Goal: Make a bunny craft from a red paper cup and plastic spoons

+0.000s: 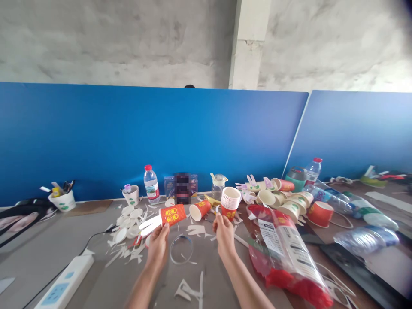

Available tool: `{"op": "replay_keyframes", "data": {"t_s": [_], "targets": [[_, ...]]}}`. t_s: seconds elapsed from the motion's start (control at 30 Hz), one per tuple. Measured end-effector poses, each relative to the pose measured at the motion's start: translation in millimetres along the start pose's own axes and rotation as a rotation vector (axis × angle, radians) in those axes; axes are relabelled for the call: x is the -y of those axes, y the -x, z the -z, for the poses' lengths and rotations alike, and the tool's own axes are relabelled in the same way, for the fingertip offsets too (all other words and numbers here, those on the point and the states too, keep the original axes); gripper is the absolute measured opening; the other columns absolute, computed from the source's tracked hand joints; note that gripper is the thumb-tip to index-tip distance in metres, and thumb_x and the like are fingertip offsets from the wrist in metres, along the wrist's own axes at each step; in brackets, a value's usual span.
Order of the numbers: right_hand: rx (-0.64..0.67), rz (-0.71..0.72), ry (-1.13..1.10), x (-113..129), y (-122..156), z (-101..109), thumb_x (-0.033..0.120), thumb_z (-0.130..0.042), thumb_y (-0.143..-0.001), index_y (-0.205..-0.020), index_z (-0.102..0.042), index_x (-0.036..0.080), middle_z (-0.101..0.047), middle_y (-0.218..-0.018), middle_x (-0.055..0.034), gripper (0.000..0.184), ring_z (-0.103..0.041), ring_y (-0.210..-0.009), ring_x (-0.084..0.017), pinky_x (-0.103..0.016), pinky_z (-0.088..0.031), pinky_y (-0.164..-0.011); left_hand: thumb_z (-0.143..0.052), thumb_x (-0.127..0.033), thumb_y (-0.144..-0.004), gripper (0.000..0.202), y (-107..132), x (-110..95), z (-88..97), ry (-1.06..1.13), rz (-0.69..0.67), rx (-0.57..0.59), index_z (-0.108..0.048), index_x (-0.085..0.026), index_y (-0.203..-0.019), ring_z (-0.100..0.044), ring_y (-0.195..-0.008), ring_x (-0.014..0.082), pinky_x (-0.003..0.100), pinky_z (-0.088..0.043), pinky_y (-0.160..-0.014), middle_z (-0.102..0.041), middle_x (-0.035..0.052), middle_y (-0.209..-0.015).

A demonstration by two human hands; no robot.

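My left hand [158,243] is closed on a red paper cup [172,214] with yellow lettering, lying sideways, with two long white ear-like strips [151,225] sticking out to its left. My right hand [224,234] is pinched, and a small white scrap [217,209] shows at its fingertips; its exact kind is unclear. Just behind that hand stands a stack of paper cups [231,199], white above and red below. Another red cup [200,210] lies on its side between my hands, its mouth towards the left. A clear round ring [181,249] rests on the table below it.
White paper scraps [127,223] pile up at left, with more near the front. Right of my hands lies a plastic bag [286,253], backed by many cups [289,208] and plastic bottles [367,238]. A water bottle [151,184] and power strip [66,283] are left.
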State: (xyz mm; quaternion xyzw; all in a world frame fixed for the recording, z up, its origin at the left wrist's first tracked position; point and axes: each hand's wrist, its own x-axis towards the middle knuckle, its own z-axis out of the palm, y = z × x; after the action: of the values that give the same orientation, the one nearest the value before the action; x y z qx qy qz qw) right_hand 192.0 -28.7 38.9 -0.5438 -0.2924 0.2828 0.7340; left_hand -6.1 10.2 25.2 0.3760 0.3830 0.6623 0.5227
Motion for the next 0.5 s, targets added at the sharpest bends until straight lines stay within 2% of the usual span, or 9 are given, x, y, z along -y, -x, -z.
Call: {"op": "replay_keyframes", "data": {"t_s": [0.07, 0.17, 0.27, 0.4, 0.5], "targets": [[-0.011, 0.16, 0.121, -6.1, 3.2, -2.4, 0.047, -0.06, -0.077, -0.064, -0.056, 0.023, -0.058, -0.065, -0.0004, 0.027, -0.053, -0.061, -0.018, -0.03, -0.043, -0.061, -0.089, -0.058, -0.051, 0.047, -2.0, 2.1, 1.9, -0.021, -0.012, 0.005, -0.073, -0.018, -0.072, -0.072, -0.078, 0.0242, 0.039, -0.054, -0.08, -0.079, 0.0034, -0.075], [0.091, 0.328, 0.283, -14.3, 11.8, -7.5, 0.032, -0.054, -0.078, -0.069, -0.064, 0.022, -0.064, -0.08, -0.0055, 0.016, -0.059, -0.076, -0.022, -0.033, -0.047, -0.073, -0.088, -0.059, -0.051, 0.049, -3.0, 3.7, 3.3, -0.031, -0.019, 0.0, -0.075, -0.017, -0.074, -0.072, -0.081, 0.0252, 0.04, -0.053, -0.084, -0.079, 0.004, -0.076], [0.171, 0.347, 0.391, -21.0, 16.5, -10.2, 0.028, -0.052, -0.079, -0.069, -0.066, 0.022, -0.065, -0.079, -0.0068, 0.019, -0.06, -0.076, -0.023, -0.034, -0.047, -0.073, -0.089, -0.059, -0.049, 0.05, -2.7, 4.0, 3.5, -0.035, -0.015, -0.026, -0.076, -0.017, -0.075, -0.072, -0.081, 0.0252, 0.039, -0.052, -0.085, -0.079, 0.0045, -0.076], [0.104, 0.434, 0.46, -25.0, 10.8, -5.5, 0.016, -0.05, -0.071, -0.07, -0.064, 0.023, -0.069, -0.081, -0.0064, 0.016, -0.062, -0.085, -0.025, -0.035, -0.046, -0.08, -0.09, -0.061, -0.045, 0.054, -1.8, 3.2, 2.1, -0.031, -0.011, -0.061, -0.077, -0.018, -0.075, -0.071, -0.08, 0.0255, 0.039, -0.052, -0.084, -0.078, 0.0041, -0.074], [0.143, 0.388, 0.491, -23.3, 3.7, -0.3, 0.013, -0.043, -0.074, -0.062, -0.059, 0.024, -0.064, -0.064, -0.0025, 0.022, -0.06, -0.07, -0.022, -0.031, -0.044, -0.07, -0.09, -0.062, -0.044, 0.055, -1.3, 2.1, 0.4, -0.033, -0.012, -0.063, -0.077, -0.018, -0.074, -0.072, -0.081, 0.0269, 0.04, -0.052, -0.085, -0.078, 0.0042, -0.073]]}}
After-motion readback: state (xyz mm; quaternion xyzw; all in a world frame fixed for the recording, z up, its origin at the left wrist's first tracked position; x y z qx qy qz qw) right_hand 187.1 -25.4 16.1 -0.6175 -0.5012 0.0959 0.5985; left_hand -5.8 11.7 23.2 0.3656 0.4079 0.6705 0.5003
